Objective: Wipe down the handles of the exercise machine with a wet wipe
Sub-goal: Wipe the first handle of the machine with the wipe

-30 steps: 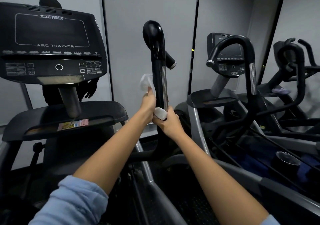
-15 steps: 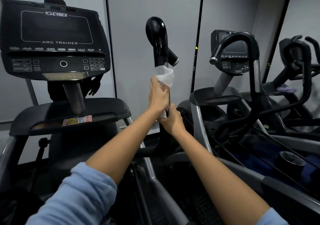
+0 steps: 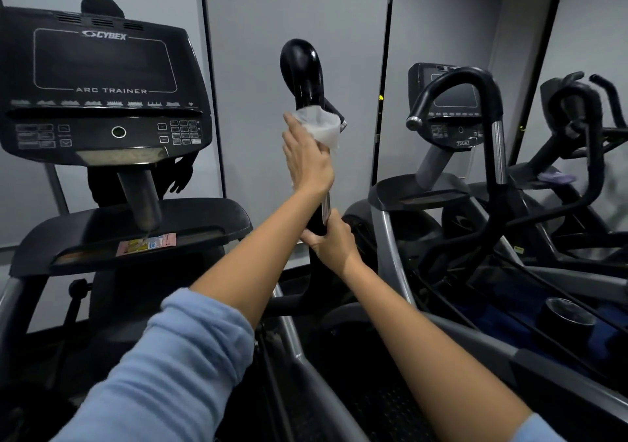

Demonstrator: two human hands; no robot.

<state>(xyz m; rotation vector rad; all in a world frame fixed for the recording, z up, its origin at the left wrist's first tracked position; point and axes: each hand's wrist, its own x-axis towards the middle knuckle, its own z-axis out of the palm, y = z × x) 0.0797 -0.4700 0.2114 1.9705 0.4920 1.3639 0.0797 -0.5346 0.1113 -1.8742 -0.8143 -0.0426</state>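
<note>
Your left hand [image 3: 307,163] wrapped the white wet wipe [image 3: 321,128] around the glossy black handle [image 3: 302,71]. Your right hand [image 3: 331,241] gripped that handle lower down. Grey wall panels [image 3: 295,10] stood behind the Cybex Arc Trainer console [image 3: 102,81].

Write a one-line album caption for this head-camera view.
Left hand wraps a wet wipe around the black handle while the right hand grips it lower down.

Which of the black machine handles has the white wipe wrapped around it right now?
The upright handle beside the Cybex console. The left hand presses the wet wipe around it; the hooked handle further right is bare.
</note>
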